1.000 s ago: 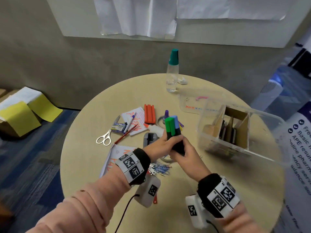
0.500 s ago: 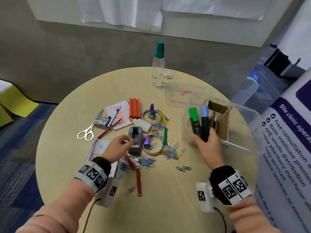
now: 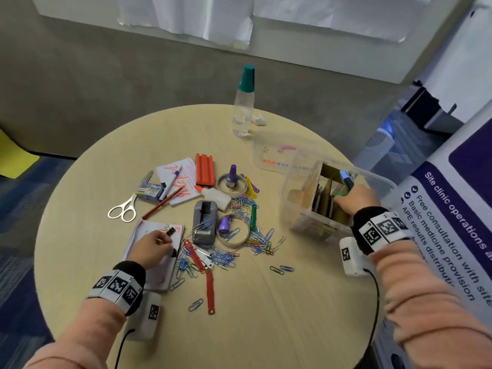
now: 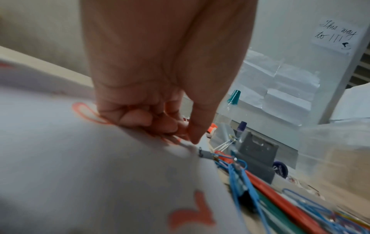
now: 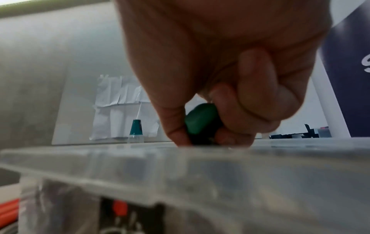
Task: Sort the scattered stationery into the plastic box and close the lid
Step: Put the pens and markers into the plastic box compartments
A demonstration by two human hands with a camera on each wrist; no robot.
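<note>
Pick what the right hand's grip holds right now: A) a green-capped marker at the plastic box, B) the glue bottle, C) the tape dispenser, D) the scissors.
A: the right hand curls its fingers round a green-capped marker just above the rim of the plastic box; in the head view the scissors, tape dispenser and glue bottle lie untouched on the table.

Marker bodies: your right hand (image 3: 355,196) hides them inside the plastic box (image 3: 298,217).
Left fingertips: you can't tell what they pinch.
Box contents: blurred.
</note>
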